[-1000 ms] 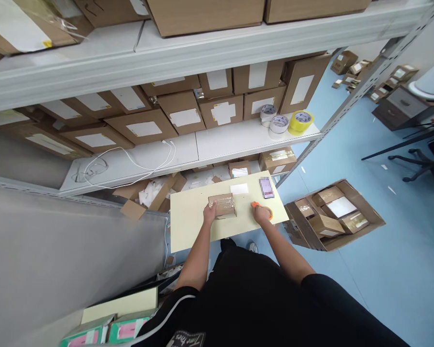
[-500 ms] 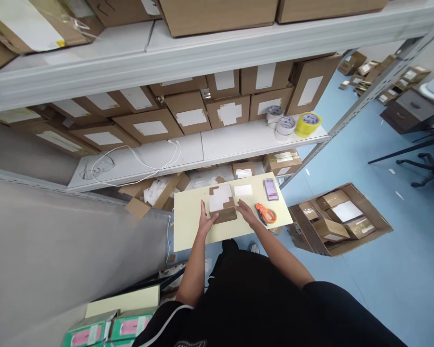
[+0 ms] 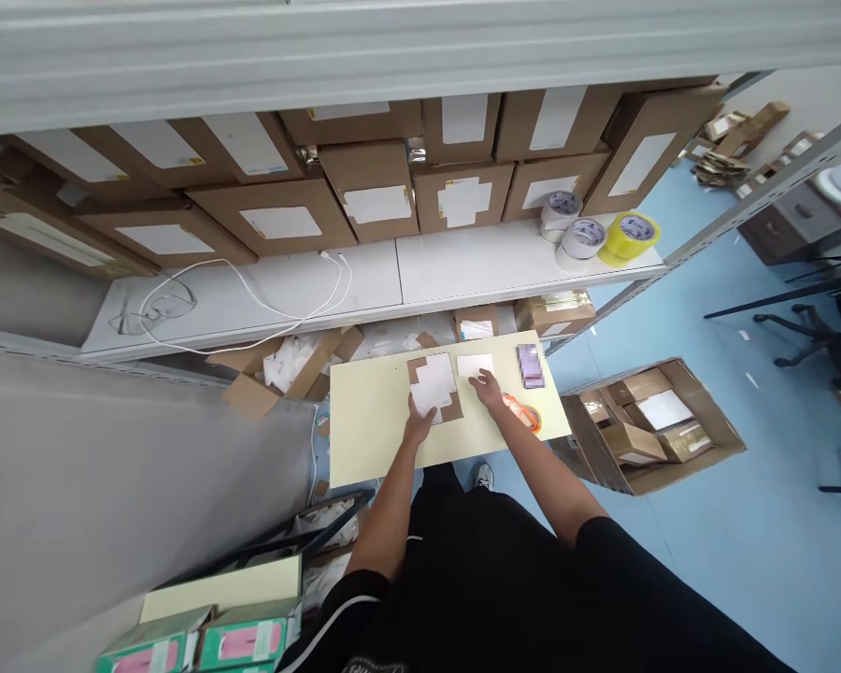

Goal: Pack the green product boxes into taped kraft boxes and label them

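A small cardboard box (image 3: pixel 452 409) with white paper labels stuck on its top lies on the cream-coloured board (image 3: pixel 368 411). My left hand (image 3: pixel 419 422) grips the box at its near left corner, the thumb over the top. Just right of the box is a flat white label (image 3: pixel 474 363). My right hand (image 3: pixel 489 388) is at its lower edge, with bent fingers pinching there. Beside my right wrist lies an orange-handled tool (image 3: pixel 522 411), partly covered by my forearm. A purple, pixelated item (image 3: pixel 531 365) sits near the board's right end.
Tape rolls (image 3: pixel 580 241) stand on the shelf (image 3: pixel 455 266) ahead, before rows of labelled boxes. A white cable (image 3: pixel 280 313) trails over the shelf edge. On the floor to the right is a big open carton (image 3: pixel 719 435) holding smaller boxes. A metal beam (image 3: pixel 392 56) crosses above.
My right hand has left the box's right side and moved up to the white label. My left hand stays at the box, which now shows more of its top. The view has shifted closer to the shelf.
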### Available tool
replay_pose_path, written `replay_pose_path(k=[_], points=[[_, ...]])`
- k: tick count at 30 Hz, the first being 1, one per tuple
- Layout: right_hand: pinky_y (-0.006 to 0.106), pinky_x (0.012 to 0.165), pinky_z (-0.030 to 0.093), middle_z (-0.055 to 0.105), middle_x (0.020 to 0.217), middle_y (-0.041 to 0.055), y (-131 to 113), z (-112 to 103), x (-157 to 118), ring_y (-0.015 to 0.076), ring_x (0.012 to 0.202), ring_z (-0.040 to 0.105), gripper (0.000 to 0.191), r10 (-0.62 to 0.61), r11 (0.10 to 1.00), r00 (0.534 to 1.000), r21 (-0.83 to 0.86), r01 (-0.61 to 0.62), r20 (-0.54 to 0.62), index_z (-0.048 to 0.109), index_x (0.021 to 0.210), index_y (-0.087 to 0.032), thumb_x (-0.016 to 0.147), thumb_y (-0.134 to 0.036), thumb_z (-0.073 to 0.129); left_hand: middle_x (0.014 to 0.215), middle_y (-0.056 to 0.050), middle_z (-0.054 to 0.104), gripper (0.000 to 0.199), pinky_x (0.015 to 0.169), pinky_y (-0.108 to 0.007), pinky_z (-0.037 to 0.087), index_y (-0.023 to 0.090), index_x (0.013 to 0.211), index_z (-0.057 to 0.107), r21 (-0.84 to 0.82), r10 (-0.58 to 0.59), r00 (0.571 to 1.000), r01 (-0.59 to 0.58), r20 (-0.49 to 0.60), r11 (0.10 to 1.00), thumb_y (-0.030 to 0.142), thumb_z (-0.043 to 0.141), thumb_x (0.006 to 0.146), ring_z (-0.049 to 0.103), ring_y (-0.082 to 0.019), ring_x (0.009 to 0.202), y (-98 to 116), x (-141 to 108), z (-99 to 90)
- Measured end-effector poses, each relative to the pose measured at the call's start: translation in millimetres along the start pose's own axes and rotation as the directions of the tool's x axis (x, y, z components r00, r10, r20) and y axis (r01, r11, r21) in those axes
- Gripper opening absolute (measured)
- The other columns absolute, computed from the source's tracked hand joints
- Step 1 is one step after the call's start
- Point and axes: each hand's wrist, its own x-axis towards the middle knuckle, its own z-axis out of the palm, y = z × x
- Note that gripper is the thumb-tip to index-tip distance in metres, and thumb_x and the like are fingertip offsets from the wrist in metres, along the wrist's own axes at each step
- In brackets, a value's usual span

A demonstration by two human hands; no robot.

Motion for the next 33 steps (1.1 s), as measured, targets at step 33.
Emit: replay_pose_path(k=[33], points=[[0.029, 0.072, 0.042, 0.08, 0.101, 0.0172, 20, -46, 30, 0.0269, 0.09, 0.073, 0.037, -0.298, 0.84, 0.943, -0.51, 0.185, -0.149, 0.07, 0.129, -0.014, 0.106, -0.032, 0.047, 0.17, -0.014, 0.036, 0.08, 0.123, -0.052, 0.039, 0.022, 0.165, 0.033, 0.402, 0.276, 0.951, -0.2, -0.139, 0.893, 0.036, 0.065, 0.093, 0.032, -0.037, 0.157, 38, 5, -28.6]])
